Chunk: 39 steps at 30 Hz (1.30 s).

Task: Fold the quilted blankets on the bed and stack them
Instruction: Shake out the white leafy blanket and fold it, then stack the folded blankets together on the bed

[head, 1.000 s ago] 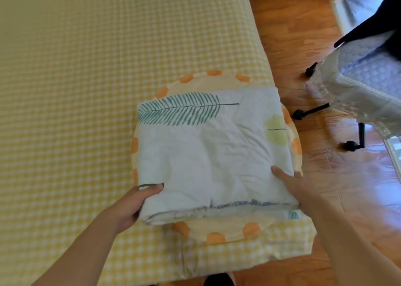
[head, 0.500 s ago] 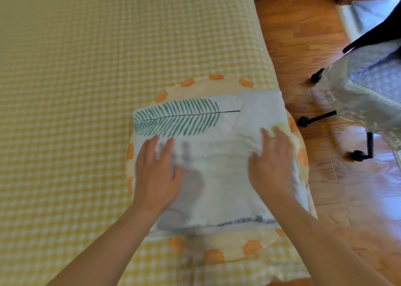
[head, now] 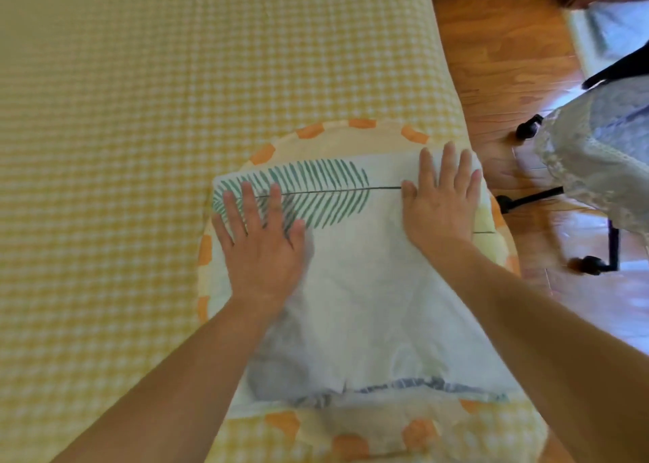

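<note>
A folded white quilted blanket point(head: 354, 287) with a green fern-leaf print lies on top of a folded cream blanket with orange patches along its rim point(head: 351, 136). Both sit near the right edge of the bed. My left hand point(head: 261, 248) presses flat on the white blanket's left part, fingers straight and spread over the leaf print. My right hand point(head: 442, 202) presses flat on its far right corner, fingers straight. Neither hand holds any fabric.
The bed point(head: 123, 146) is covered by a yellow-and-white checked sheet. To the right is a wooden floor point(head: 491, 76). A wheeled chair point(head: 597, 167) draped with a pale quilted cover stands on the floor close to the bed's edge.
My hands left the blanket's near corners, came down flat on top, and have slid away from me toward its far edge. The blanket now lies flatter.
</note>
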Available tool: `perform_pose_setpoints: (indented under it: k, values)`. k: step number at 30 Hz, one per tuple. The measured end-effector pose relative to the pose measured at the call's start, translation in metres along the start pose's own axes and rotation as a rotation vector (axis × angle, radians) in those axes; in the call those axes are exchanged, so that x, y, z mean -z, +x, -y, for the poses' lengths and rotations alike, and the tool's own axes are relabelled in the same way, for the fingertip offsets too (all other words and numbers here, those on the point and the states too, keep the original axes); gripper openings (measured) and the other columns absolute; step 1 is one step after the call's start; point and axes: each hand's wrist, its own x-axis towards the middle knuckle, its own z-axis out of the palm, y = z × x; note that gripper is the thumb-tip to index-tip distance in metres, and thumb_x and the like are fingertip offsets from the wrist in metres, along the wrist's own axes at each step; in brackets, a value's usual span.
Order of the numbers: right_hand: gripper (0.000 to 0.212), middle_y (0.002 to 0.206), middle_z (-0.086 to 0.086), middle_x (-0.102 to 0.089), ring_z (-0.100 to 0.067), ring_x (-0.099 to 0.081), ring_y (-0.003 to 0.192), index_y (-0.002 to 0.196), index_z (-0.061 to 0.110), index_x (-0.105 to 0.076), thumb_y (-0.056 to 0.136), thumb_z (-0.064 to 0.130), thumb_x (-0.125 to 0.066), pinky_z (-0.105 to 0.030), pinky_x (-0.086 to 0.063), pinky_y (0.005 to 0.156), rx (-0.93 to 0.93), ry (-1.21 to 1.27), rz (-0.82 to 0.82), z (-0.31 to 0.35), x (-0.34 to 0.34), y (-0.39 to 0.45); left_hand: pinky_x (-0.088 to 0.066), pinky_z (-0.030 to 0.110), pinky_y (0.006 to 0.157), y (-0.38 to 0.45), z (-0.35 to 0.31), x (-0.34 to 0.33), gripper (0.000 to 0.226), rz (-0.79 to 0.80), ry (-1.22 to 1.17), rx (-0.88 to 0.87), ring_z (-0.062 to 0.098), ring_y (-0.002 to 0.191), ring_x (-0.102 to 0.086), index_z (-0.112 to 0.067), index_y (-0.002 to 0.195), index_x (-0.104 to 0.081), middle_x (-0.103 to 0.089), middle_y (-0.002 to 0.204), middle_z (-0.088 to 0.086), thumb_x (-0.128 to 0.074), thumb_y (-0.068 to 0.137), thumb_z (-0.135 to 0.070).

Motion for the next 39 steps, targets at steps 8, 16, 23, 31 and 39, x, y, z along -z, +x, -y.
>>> perform_pose_setpoints:
  k: [8, 16, 23, 31, 39]
  values:
    - [0.067, 0.168, -0.007, -0.005, -0.028, -0.001, 0.155, 0.160, 0.021, -0.018, 0.103, 0.055, -0.023, -0.050, -0.008, 0.125, 0.106, -0.045, 0.182, -0.062, -0.050, -0.179, -0.010, 0.062, 0.123, -0.138, 0.062, -0.057, 0.068, 0.192, 0.107, -0.130, 0.032, 0.157, 0.003, -0.029, 0.162, -0.015, -0.002, 0.171, 0.010, -0.022, 0.102, -0.061]
    - [0.061, 0.166, -0.011, 0.013, -0.035, 0.015, 0.152, 0.159, 0.027, 0.009, 0.104, 0.041, -0.015, -0.050, 0.008, 0.122, -0.548, 0.111, 0.448, -0.084, -0.002, -0.218, -0.027, 0.050, 0.118, -0.168, 0.135, 0.018, 0.074, 0.741, 0.165, 0.146, 0.034, 0.150, -0.023, -0.033, 0.161, 0.006, -0.016, 0.168, 0.006, -0.011, 0.099, -0.068]
    - [0.073, 0.167, -0.008, -0.001, -0.031, 0.000, 0.153, 0.159, 0.024, -0.004, 0.098, 0.018, -0.043, -0.043, -0.007, 0.124, -0.145, 0.148, 0.493, 0.107, 0.103, -0.255, -0.056, 0.035, 0.078, -0.224, 0.209, 0.123, 0.066, 0.702, -0.384, 0.576, 0.021, 0.093, -0.069, -0.024, 0.163, -0.012, -0.053, 0.145, 0.009, -0.041, 0.104, -0.039]
    - [0.042, 0.142, -0.009, -0.055, -0.028, -0.054, 0.125, 0.140, 0.016, -0.053, 0.099, 0.021, -0.051, -0.032, -0.042, 0.095, 0.190, 0.494, 0.697, 0.425, 0.156, -0.287, -0.040, 0.020, 0.056, -0.268, 0.393, 0.213, 0.034, 0.442, -1.021, 0.797, 0.004, 0.065, -0.049, -0.026, 0.139, -0.050, -0.053, 0.083, -0.012, -0.048, 0.105, -0.029]
    - [0.027, 0.107, -0.007, -0.069, -0.025, -0.066, 0.099, 0.120, 0.014, -0.064, 0.093, 0.017, -0.062, -0.041, -0.051, 0.089, -0.047, 0.762, 0.809, 0.671, 0.103, -0.372, -0.056, 0.032, 0.085, -0.288, 0.668, 0.167, 0.043, 0.410, -1.218, 1.017, 0.019, 0.099, -0.066, -0.025, 0.132, -0.054, -0.063, 0.115, -0.001, -0.057, 0.094, -0.045]
